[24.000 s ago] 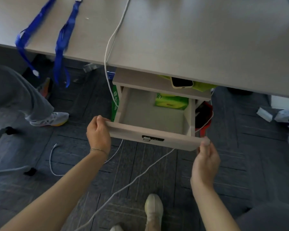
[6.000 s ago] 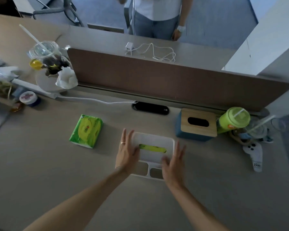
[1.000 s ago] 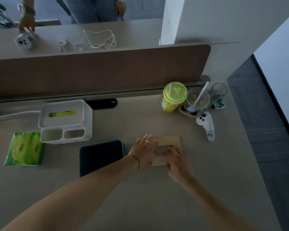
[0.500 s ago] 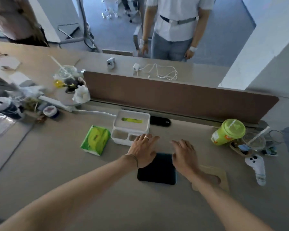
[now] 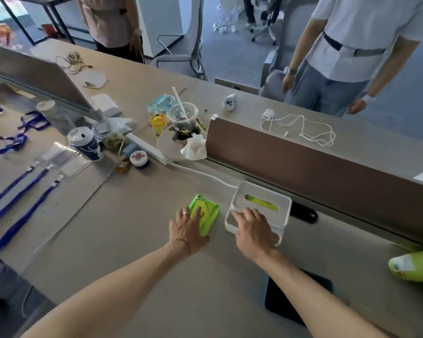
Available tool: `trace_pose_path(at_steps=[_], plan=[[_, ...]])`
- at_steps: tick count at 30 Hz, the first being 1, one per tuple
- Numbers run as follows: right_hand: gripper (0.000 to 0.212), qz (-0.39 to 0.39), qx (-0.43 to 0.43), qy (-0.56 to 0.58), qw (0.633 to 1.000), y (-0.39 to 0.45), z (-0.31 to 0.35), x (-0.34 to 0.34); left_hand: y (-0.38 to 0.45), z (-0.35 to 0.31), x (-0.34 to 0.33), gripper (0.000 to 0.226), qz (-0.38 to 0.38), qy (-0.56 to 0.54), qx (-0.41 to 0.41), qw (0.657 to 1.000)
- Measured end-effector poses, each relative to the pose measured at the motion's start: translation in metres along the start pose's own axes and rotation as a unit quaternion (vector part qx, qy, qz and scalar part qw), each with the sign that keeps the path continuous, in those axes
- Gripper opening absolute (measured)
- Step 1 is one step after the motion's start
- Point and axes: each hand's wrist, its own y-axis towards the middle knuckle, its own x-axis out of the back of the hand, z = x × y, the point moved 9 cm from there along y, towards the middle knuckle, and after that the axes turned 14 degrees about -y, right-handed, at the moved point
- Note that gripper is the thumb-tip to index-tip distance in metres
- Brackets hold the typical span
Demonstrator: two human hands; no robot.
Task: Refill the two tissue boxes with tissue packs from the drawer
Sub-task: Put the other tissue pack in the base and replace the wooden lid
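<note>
On the bench (image 5: pixel 137 252), the tissue pack (image 5: pixel 206 214) lies just left of the slotted tissue box (image 5: pixel 261 206), which sits before the divider (image 5: pixel 315 164). The open box (image 5: pixel 300 300) lies nearer, to the right.

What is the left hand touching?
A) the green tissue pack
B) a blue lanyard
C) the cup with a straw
A: the left hand lies on the green tissue pack, while the right hand rests on the white tissue box.
</note>
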Motion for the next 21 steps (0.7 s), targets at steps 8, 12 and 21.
trace_pose_path(at_steps=[8, 12, 21], plan=[[0.05, -0.028, 0.037, -0.059, 0.997, 0.009, 0.012, 0.003, 0.025, 0.022, -0.031, 0.122, 0.021, -0.108, 0.09, 0.99], [0.055, -0.011, 0.024, -0.059, 0.998, -0.001, 0.003, 0.001, 0.029, 0.021, -0.03, 0.117, 0.007, -0.138, 0.086, 0.987], [0.058, -0.019, -0.003, 0.01, 1.0, -0.024, -0.006, 0.009, -0.015, 0.016, -0.004, 0.113, 0.007, -0.099, -0.038, 0.994]])
